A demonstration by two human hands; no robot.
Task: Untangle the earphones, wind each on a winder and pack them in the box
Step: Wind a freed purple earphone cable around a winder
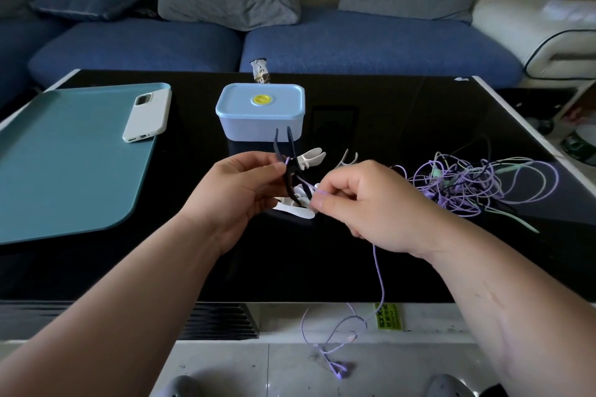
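Grip of the left hand (238, 190) is closed round a dark fishbone-shaped plastic winder (288, 171), held near upright; just right of it a thin lilac earphone cord (380, 277) is pinched by the right hand (364, 203), slack hanging floorward below.

Not much to read here, honestly. The only proper bit of print is on the bright yellow-green rectangular sticker (388, 316), on the pale ledge at the near edge of the glossy black table (403, 113), a bit right of centre. Dark characters run sideways along it, but they're too small and blurry for me to make out. The small crumpled white-and-brown packet (260, 70) at the far side, just behind the light blue lidded plastic box (251, 126), has dark markings too, equally unreadable. Can't tell whether the round yellow disc (261, 99) in the middle of that box's lid carries any lettering. So nothing legible.
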